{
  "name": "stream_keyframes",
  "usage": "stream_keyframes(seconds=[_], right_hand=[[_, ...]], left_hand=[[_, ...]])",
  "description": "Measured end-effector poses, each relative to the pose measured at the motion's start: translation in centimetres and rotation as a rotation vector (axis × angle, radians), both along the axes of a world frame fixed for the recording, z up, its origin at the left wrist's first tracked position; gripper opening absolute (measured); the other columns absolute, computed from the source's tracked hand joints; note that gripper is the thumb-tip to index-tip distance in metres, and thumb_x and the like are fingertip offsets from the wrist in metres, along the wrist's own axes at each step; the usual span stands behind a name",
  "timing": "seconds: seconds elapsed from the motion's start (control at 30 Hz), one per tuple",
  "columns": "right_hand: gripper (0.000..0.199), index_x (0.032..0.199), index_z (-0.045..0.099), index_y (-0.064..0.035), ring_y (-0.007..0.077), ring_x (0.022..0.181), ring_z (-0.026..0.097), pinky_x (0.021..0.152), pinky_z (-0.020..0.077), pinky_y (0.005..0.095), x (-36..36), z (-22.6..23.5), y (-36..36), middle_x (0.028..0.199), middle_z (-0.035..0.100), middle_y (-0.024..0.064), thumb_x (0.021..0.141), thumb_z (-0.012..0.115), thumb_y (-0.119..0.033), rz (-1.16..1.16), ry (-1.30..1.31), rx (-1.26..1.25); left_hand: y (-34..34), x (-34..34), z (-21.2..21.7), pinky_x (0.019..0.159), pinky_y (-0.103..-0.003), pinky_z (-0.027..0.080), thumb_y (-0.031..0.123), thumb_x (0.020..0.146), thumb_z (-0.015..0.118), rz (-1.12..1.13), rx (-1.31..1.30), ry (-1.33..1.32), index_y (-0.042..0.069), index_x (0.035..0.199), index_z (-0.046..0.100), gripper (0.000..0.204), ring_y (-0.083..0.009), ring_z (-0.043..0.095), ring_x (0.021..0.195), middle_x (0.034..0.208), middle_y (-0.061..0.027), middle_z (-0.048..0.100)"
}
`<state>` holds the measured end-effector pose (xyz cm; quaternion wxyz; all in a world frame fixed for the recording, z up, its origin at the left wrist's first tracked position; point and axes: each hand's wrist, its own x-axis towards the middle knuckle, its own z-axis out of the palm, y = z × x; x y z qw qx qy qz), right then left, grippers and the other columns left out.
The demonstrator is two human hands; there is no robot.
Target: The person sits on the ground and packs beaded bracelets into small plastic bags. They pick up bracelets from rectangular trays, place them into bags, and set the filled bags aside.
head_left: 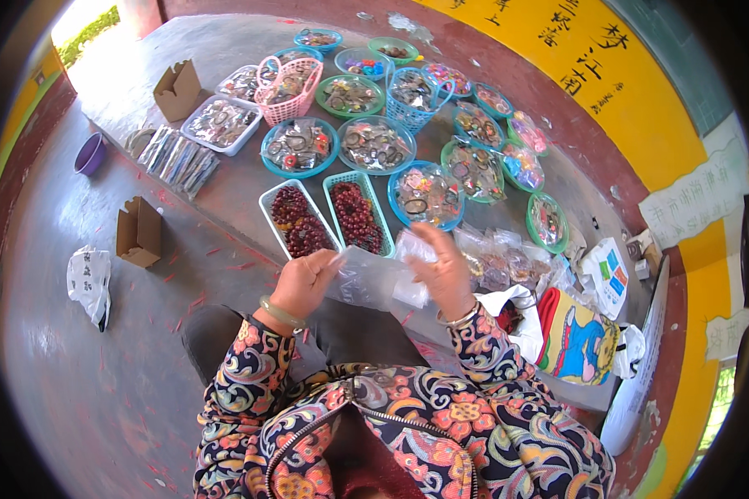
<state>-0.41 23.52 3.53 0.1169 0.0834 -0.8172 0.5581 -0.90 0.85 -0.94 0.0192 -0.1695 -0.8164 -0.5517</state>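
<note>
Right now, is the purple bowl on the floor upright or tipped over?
Upright: the purple bowl sits on its base on the floor, with its open rim facing up.

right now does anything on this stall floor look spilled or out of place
Small red scraps lie scattered over the grey floor beside the white tray of dark red beads. A crumpled white plastic bag lies loose there. Both hands hold a clear plastic bag.
</note>
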Motion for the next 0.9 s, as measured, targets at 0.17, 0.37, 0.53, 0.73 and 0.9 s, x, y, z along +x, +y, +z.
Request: stream_keyframes(seconds=[0.17, 0.37, 0.53, 0.73, 0.9], right_hand=[[0.022, 0.094, 0.061, -0.0006, 0.0198, 0.076, 0.062, 0.067, 0.049, 0.0279, 1.9, -1.9, 0.5, 0.086, 0.064, 0.0104, 0.08, 0.062, -0.017, 0.252, -0.215, 0.236], [0.018, 0.086, 0.062, 0.0016, 0.0165, 0.06, 0.063, 0.058, 0.0507, 0.0251, 0.1, -9.6, 5.5, 0.07, 0.064, 0.0095, 0.082, 0.057, -0.015, -0.015, -0.651, -0.159], [0.018, 0.079, 0.06, 0.0019, 0.0186, 0.057, 0.062, 0.048, 0.0503, 0.0259, -1.8, -17.8, 11.8, 0.072, 0.062, 0.0106, 0.082, 0.056, -0.016, -0.349, -0.79, -0.253], [0.014, 0.075, 0.058, 0.0031, 0.0226, 0.054, 0.062, 0.045, 0.0518, 0.0306, -3.0, -22.7, 12.2, 0.071, 0.061, 0.0126, 0.077, 0.055, -0.011, -0.532, -0.812, -0.188], [0.011, 0.074, 0.058, 0.0047, 0.0269, 0.06, 0.062, 0.048, 0.0532, 0.0379, -3.2, -28.6, 14.9, 0.07, 0.059, 0.0141, 0.072, 0.056, -0.006, -0.577, -0.766, -0.154]], left_hand=[[1.3, 0.6, 0.9, 0.058, -0.034, 0.046, 0.015, 0.083, 0.055, -0.165, -0.106, 0.014, 0.001, 0.088, 0.059, 0.015, -0.0314, 0.059, 0.066, 0.072, -0.0151, 0.059], [0.5, 0.0, -1.4, 0.06, -0.027, 0.047, 0.008, 0.083, 0.056, -0.011, 0.102, -0.134, -0.001, 0.09, 0.061, 0.012, -0.0172, 0.062, 0.064, 0.071, -0.0102, 0.062], [-1.2, -0.6, -0.3, 0.057, -0.021, 0.043, 0.008, 0.086, 0.053, 0.155, 0.185, -0.17, -0.002, 0.091, 0.062, 0.014, -0.0081, 0.056, 0.064, 0.07, -0.0042, 0.062], [-2.5, 0.2, 0.9, 0.057, -0.021, 0.043, 0.009, 0.086, 0.053, 0.176, 0.188, -0.155, -0.002, 0.091, 0.061, 0.015, -0.0081, 0.056, 0.064, 0.071, -0.0043, 0.062], [-1.9, -0.8, -0.6, 0.06, -0.023, 0.046, 0.008, 0.085, 0.054, 0.127, 0.141, -0.125, -0.003, 0.09, 0.06, 0.014, -0.0117, 0.059, 0.065, 0.07, -0.0067, 0.062]])
